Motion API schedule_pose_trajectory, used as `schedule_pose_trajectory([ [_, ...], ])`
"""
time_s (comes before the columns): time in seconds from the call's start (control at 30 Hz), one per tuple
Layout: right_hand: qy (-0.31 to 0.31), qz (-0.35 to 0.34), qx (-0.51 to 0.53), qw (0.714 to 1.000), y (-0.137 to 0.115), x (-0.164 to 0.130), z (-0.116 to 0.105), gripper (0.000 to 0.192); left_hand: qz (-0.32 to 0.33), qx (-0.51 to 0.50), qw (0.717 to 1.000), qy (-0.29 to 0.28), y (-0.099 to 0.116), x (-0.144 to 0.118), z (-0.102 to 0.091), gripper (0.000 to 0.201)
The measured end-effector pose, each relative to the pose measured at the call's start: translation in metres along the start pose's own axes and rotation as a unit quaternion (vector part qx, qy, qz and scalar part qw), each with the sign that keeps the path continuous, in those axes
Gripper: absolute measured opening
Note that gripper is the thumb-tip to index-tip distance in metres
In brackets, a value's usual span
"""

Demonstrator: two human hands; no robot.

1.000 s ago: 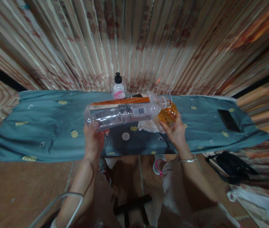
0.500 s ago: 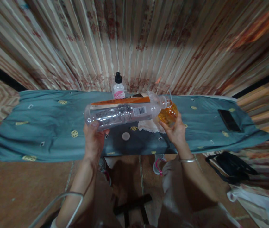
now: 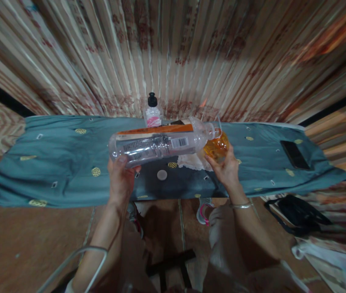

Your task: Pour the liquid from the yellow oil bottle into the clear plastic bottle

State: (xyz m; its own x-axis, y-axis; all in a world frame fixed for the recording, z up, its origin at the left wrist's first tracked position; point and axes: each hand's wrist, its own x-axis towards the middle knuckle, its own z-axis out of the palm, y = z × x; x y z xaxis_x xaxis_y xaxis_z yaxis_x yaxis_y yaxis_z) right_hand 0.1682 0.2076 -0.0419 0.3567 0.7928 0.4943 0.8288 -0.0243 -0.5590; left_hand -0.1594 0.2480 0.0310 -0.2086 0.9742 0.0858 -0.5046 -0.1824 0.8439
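Over the teal cloth-covered table [image 3: 66, 162]: large clear plastic bottle [image 3: 154, 148] on its side, neck at a rounded amber see-through vessel [image 3: 215, 149]

From the head view, the large bottle's long axis runs left to right. The left hand [image 3: 120, 177] grasps it near the base; the right hand [image 3: 226, 169], nearer its neck, grips the vessel. Neck and rim overlap; whether they touch cannot be told. Nothing visible blocks the gap. Behind the large bottle stands a small clear bottle with a black cap [image 3: 152, 112]; on its near side lie a flat white disc [image 3: 161, 175] and a crumpled white cloth [image 3: 191, 161], partly hidden. Well to its right lies a flat black phone [image 3: 295, 154].
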Motion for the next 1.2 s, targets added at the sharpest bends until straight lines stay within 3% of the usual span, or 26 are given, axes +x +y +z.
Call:
schedule_pose_trajectory([
  [0.73,0.016,-0.008,-0.013,1.000,-0.001,0.000,0.002,0.085,0.002,-0.001,1.000,-0.017,-0.003,0.002,-0.003,0.053],
  [1.2,0.019,0.013,0.015,1.000,-0.003,0.000,0.008,0.089,-0.008,-0.024,1.000,-0.002,-0.010,0.003,-0.008,0.062],
])
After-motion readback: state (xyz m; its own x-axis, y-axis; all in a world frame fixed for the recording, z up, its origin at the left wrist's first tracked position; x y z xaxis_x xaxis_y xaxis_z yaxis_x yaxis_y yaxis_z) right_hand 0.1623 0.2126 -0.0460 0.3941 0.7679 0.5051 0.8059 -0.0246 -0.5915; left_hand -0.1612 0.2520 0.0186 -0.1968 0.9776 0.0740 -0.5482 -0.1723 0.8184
